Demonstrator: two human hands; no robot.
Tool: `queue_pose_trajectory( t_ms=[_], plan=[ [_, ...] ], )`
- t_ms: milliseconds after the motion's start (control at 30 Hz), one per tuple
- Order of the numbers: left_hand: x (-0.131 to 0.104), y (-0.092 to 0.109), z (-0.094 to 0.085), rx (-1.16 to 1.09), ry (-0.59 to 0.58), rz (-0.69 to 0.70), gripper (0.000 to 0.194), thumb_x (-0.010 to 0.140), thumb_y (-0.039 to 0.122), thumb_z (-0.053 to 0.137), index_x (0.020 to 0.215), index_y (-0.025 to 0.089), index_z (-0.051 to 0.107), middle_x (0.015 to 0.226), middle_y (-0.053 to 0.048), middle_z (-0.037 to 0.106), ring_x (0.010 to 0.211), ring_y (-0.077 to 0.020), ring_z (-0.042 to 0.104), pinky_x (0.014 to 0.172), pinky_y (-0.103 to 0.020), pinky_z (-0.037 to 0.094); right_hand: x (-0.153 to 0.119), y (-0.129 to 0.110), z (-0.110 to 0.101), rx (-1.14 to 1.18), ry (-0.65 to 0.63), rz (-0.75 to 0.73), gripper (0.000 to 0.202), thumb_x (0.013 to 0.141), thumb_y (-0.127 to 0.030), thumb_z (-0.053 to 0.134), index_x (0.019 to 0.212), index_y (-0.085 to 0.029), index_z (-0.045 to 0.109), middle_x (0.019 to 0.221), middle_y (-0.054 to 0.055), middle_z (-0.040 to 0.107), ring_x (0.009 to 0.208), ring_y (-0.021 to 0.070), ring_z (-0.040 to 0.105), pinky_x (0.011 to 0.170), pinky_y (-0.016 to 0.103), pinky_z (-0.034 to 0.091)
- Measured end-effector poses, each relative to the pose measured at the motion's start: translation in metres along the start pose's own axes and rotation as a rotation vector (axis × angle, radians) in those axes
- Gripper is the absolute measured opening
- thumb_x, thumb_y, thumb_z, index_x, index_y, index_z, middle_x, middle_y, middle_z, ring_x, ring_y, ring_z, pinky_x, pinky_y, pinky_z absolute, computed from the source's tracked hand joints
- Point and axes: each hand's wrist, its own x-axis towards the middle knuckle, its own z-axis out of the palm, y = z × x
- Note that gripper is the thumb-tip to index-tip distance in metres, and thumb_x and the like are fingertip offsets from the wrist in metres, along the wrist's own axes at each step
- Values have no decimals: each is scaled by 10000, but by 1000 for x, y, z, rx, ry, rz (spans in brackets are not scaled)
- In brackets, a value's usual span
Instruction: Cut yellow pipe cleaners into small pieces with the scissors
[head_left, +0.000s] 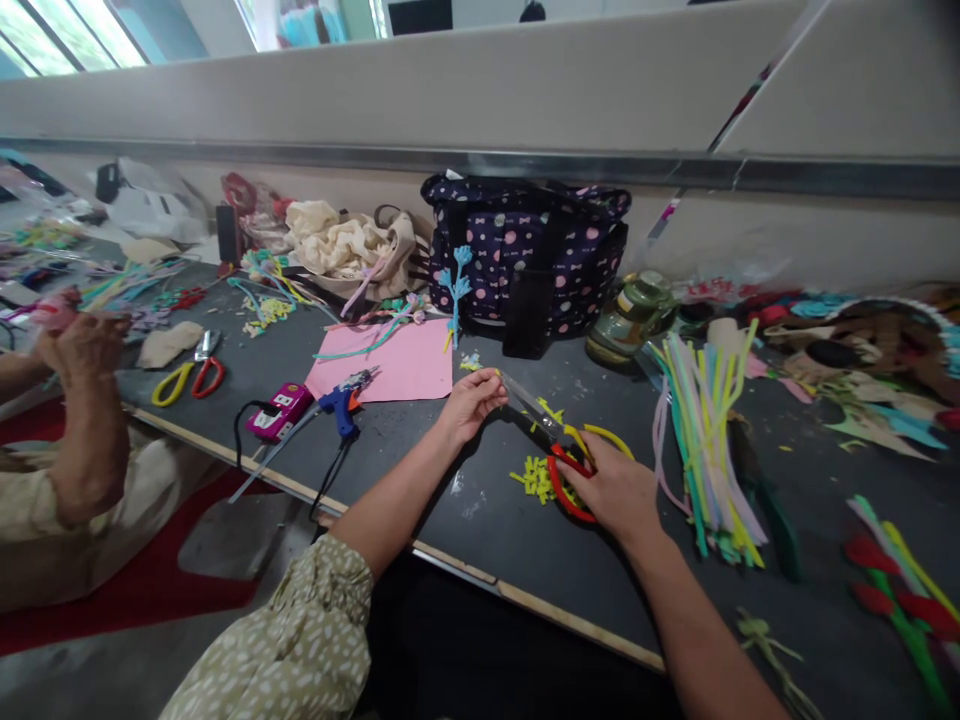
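Observation:
My right hand (611,485) is wrapped round the red and yellow handles of a pair of scissors (551,425). Their blades point away to the left, the tips close to my left hand (476,402). That hand is closed in a pinch, with a tiny bit of yellow showing at the fingertips, apparently a short piece of pipe cleaner. Below the scissors lies a heap of short yellow pipe cleaner pieces (535,480), partly hidden by the handles. A few more yellow bits are scattered behind the blades.
A pink sheet (412,365), a blue glue gun (341,405) and a magenta box (280,412) lie to the left. A dark patterned bag (525,240) and a jar (634,318) stand behind. Bundled pipe cleaners (709,440) are at right. Another person's hands (82,345) work far left.

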Motion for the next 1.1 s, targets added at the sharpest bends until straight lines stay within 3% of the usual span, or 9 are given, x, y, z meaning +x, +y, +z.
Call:
queue_pose_trajectory(
  t_ms=[467, 900, 1100],
  plan=[
    [0, -1, 2, 52, 20, 3, 290, 619, 155, 805, 838, 130, 616, 610, 22, 601, 545, -79, 594, 567, -187, 502, -2, 3, 6, 7, 7, -17, 521, 865, -569, 462, 1166, -166, 598, 941, 87, 707, 811, 189, 649, 622, 262, 419],
    [-3, -2, 7, -23, 67, -65, 241, 650, 83, 760, 821, 137, 600, 598, 25, 598, 543, -76, 591, 613, -203, 510, -1, 1, 5, 17, 15, -35, 511, 878, -580, 460, 1139, -164, 602, 908, 71, 708, 797, 181, 660, 638, 257, 430],
    [-3, -3, 4, -29, 12, -91, 177, 665, 84, 735, 784, 130, 612, 614, 6, 605, 571, -77, 589, 660, -209, 504, -1, 2, 5, 24, 33, -48, 511, 877, -583, 461, 1135, -166, 603, 944, 79, 708, 823, 180, 661, 677, 257, 440]
  ],
)
